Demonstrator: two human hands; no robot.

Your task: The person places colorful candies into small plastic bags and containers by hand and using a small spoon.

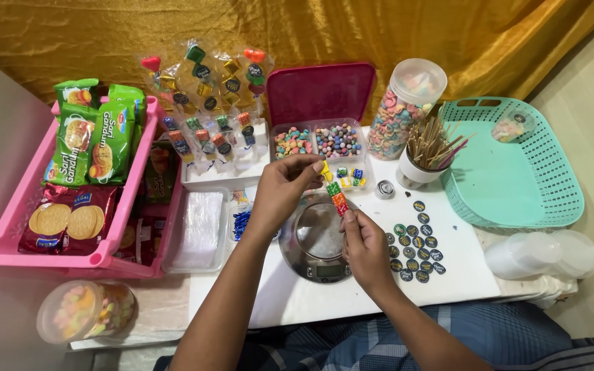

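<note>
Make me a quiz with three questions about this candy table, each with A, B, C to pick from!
1. Where is the kitchen scale?
A. Under the hands, on the white board
B. Inside the teal basket
C. In the pink crate

2. What colour is the basket on the right?
A. Pink
B. Teal
C. Black

3. What are the hands doing with the candy skewer?
A. Left hand pinches its top, right hand holds its bottom
B. It lies alone on the table
C. Only one hand touches it

Answers:
1 A: the round metal scale sits on the white board right below both hands.
2 B: its slotted walls are teal.
3 A: fingers of both hands close on the coloured skewer, one at each end.
</note>
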